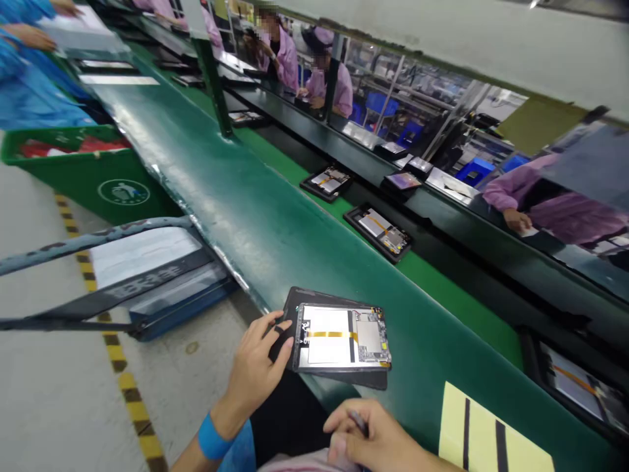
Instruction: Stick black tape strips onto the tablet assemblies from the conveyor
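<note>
An opened tablet (328,351), its silver battery, orange ribbon cable and circuit board showing, lies on a black pad (361,379) near the edge of the green bench. My left hand (258,351), with a blue band at the wrist and a dark ring, has its fingers apart at the left edge of the pad and tablet. Below the tablet, close to my body, my right hand (366,432) is closed around a dark, slim, pen-like tool (358,421). Most of that tool is hidden by the fingers.
Several opened tablets (378,229) in black trays lie along the bright green conveyor strip beyond the bench (221,203). A yellow sheet with black strips (484,429) is at the lower right. Left are a green bin (63,167) and a chair (177,295). People in pink (565,196) work opposite.
</note>
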Action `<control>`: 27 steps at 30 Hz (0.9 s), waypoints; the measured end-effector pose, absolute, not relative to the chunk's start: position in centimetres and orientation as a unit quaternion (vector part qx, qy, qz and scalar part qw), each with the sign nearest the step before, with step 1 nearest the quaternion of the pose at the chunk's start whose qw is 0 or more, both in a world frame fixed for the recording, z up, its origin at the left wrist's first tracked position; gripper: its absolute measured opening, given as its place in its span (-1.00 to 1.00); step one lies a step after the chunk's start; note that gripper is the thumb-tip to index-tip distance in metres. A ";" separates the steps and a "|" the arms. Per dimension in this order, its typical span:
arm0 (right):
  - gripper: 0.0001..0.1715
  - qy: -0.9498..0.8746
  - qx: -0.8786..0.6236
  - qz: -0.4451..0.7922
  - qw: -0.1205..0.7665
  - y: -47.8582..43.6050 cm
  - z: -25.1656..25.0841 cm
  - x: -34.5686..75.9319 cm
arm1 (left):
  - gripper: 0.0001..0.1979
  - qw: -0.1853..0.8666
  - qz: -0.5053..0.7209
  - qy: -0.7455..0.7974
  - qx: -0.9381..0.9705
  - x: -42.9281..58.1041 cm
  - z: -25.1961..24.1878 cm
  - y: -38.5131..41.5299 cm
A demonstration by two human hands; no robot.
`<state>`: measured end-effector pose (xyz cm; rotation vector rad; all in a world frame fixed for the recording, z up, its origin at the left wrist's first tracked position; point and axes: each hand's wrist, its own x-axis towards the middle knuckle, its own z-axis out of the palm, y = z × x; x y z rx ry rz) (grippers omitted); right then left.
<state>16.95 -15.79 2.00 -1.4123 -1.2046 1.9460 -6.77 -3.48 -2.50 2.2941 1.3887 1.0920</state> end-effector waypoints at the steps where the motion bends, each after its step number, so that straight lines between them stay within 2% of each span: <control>1: -0.44 -0.500 -0.524 0.649 0.236 -15.2 2.5 17.1 | -0.77 0.125 0.370 0.482 0.784 -6.7 -2.5 -3.6; 3: -0.62 -0.634 -0.528 0.499 0.264 -13.5 3.4 17.5 | -0.79 0.123 0.360 0.494 0.782 -6.3 -2.4 -3.9; 5: -0.70 -0.748 -0.502 0.341 0.268 -11.3 3.8 17.6 | -0.80 0.115 0.351 0.503 0.781 -5.9 -2.2 -4.1; 8: -0.68 -0.843 -0.478 0.145 0.200 -8.3 3.5 17.4 | -0.81 0.097 0.337 0.516 0.782 -5.0 -1.8 -4.3; 10: -0.64 -0.870 -0.470 0.065 0.132 -6.9 3.0 17.1 | -0.82 0.091 0.321 0.526 0.782 -4.3 -1.4 -4.3; 14: -0.58 -0.892 -0.447 -0.007 0.060 -6.0 1.9 17.0 | -0.86 0.093 0.272 0.557 0.779 -3.3 -0.8 -4.2; 27: -0.53 -0.907 -0.413 -0.062 0.053 -6.0 1.4 17.7 | -0.94 0.064 0.220 0.576 0.785 -2.4 0.3 -3.3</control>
